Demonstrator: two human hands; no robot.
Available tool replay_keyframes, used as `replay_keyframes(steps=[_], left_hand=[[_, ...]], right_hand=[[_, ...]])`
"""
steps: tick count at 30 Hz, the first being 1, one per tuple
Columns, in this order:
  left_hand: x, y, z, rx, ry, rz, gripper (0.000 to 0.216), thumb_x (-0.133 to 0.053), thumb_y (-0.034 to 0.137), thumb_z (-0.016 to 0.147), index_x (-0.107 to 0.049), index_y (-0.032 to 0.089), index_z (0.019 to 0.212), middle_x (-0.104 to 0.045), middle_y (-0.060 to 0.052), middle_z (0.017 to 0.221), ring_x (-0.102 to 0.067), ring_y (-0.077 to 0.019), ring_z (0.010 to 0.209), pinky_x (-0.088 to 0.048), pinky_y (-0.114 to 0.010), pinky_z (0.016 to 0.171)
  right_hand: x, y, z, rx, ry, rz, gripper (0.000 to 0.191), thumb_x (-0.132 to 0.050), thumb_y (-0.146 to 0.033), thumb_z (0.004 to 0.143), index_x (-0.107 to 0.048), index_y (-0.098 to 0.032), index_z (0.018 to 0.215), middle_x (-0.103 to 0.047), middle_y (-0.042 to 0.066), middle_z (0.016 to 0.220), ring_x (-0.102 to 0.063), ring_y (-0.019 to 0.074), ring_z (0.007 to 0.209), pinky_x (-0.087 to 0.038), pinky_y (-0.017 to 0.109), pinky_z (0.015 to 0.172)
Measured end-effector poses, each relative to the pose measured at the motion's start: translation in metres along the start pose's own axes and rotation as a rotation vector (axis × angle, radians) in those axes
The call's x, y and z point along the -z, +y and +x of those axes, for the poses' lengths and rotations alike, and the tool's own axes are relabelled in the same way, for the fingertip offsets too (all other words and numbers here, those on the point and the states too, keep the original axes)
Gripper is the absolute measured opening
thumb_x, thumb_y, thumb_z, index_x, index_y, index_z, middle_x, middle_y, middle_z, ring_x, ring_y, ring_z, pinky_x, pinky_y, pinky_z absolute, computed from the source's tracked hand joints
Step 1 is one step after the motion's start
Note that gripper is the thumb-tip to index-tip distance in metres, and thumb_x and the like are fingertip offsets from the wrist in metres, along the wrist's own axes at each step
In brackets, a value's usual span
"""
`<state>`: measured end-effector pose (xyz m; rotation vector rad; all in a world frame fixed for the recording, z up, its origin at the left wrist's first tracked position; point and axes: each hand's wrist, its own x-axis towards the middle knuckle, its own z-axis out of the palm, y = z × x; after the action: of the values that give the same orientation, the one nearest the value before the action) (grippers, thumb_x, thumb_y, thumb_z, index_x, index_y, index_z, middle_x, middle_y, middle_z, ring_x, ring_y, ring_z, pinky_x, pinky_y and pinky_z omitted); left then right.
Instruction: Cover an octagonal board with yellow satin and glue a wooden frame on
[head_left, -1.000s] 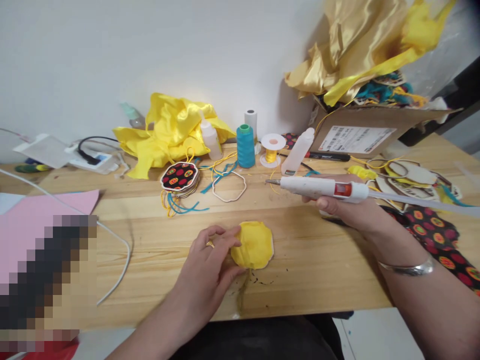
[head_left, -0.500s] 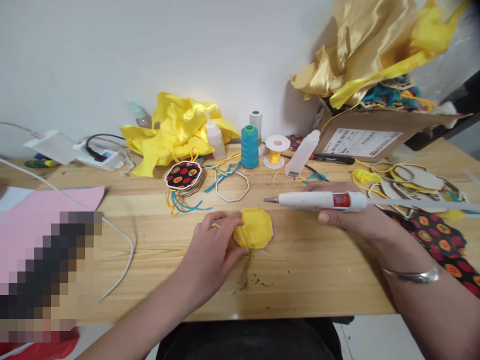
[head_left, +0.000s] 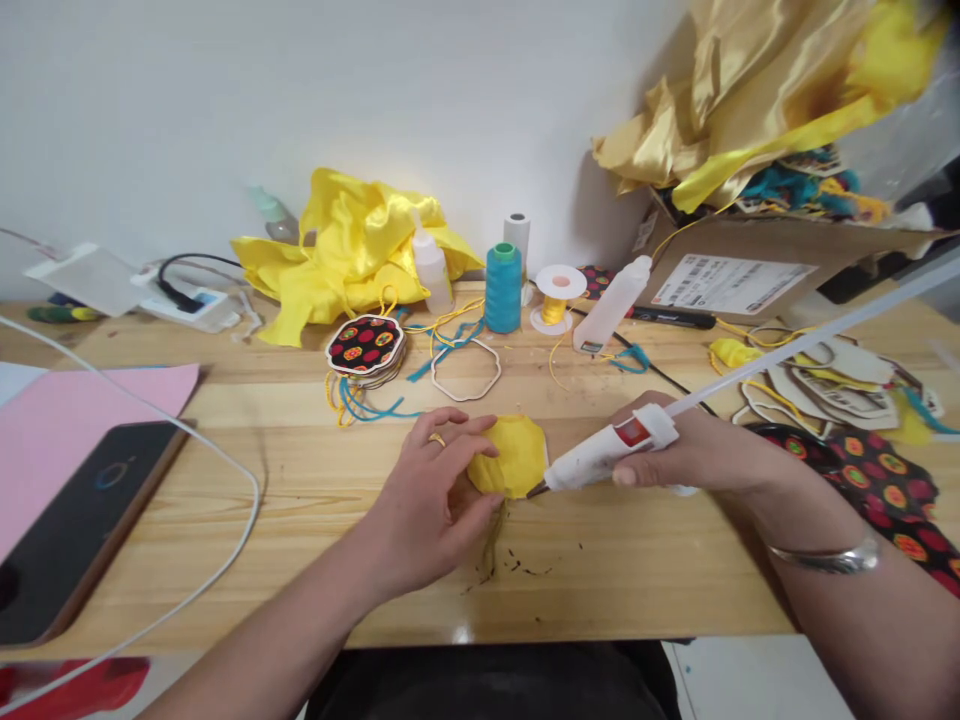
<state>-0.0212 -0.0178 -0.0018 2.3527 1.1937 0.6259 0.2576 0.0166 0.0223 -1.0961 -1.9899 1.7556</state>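
A yellow fabric-covered piece (head_left: 517, 452) lies on the wooden table (head_left: 645, 560) near its front edge. My left hand (head_left: 431, 490) presses on the piece's left side with fingers curled over the fabric. My right hand (head_left: 694, 455) is wrapped round a white glue gun (head_left: 607, 455) with a red label. The gun is tilted down to the left, its nozzle touching the lower right edge of the yellow piece. A clear glue stick (head_left: 810, 335) sticks out of the gun's back, up to the right.
Behind lie a stack of patterned discs (head_left: 365, 345), a white ring (head_left: 465, 372), a teal thread spool (head_left: 502, 288), a yellow spool (head_left: 556, 295), plastic bottles and crumpled yellow cloth (head_left: 352, 250). A cardboard box (head_left: 735, 275) stands back right. A phone (head_left: 71, 520) on pink paper and a white cable (head_left: 225, 560) lie left.
My right hand has swung the glue gun from level above the table down to the yellow piece's edge. My left hand stays on the piece.
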Motion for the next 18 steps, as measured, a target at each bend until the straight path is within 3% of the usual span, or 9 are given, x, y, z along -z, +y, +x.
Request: replay_keyframes(steps=[7, 13, 18], left_hand=[[-0.0034, -0.0025, -0.0020, -0.029, -0.017, 0.055, 0.025, -0.060, 0.018, 0.076, -0.053, 0.017, 0.100, -0.055, -0.012, 0.126, -0.032, -0.0282, 0.121, -0.036, -0.049, 0.100], [-0.0058, -0.0043, -0.0015, -0.056, -0.004, 0.088, 0.021, -0.059, 0.019, 0.077, -0.053, 0.017, 0.097, -0.057, -0.012, 0.125, -0.034, -0.0294, 0.119, -0.037, -0.051, 0.098], [-0.0055, -0.0046, -0.0007, -0.063, -0.013, 0.113, 0.017, -0.059, 0.019, 0.078, -0.055, 0.017, 0.095, -0.058, -0.012, 0.125, -0.036, -0.0296, 0.117, -0.037, -0.051, 0.097]], right_hand=[[-0.0063, 0.0031, 0.0058, -0.234, 0.043, 0.136, 0.042, -0.066, -0.055, 0.069, -0.064, -0.014, 0.075, -0.059, 0.001, 0.056, -0.056, 0.0113, 0.047, -0.034, 0.015, 0.033], [-0.0092, 0.0025, 0.0073, -0.286, 0.091, 0.189, 0.041, -0.065, -0.054, 0.072, -0.062, -0.013, 0.074, -0.059, 0.001, 0.058, -0.057, 0.0100, 0.047, -0.038, 0.014, 0.035], [-0.0068, 0.0000, 0.0044, -0.278, 0.037, 0.160, 0.039, -0.062, -0.052, 0.076, -0.065, -0.013, 0.082, -0.061, 0.001, 0.059, -0.053, 0.0078, 0.042, -0.037, 0.014, 0.033]])
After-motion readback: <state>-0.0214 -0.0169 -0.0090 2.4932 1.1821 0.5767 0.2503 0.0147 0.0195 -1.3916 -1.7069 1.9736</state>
